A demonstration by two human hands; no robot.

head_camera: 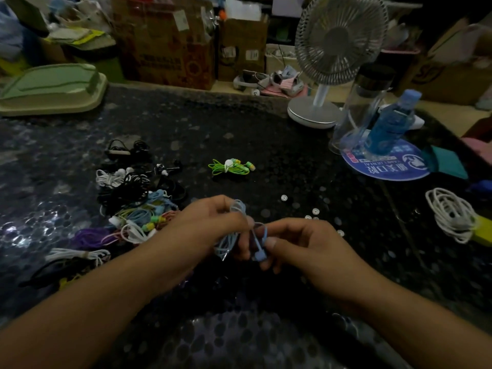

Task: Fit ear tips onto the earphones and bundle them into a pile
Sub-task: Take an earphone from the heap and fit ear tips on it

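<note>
A person's left hand [210, 225] grips a coiled light-blue earphone cable [229, 241] while the right hand [298, 243] pinches its earbud [259, 255], apparently mid-bundling; next, likely the far-left pile [133, 206].

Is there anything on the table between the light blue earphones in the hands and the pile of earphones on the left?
Nothing visible. The light blue earphones sit in the left hand and right hand, and the pile lies right beside the left hand, with no object between.

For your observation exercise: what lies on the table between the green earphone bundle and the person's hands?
In the head view, only bare dark table separates the green earphone bundle from the left hand and right hand.
</note>
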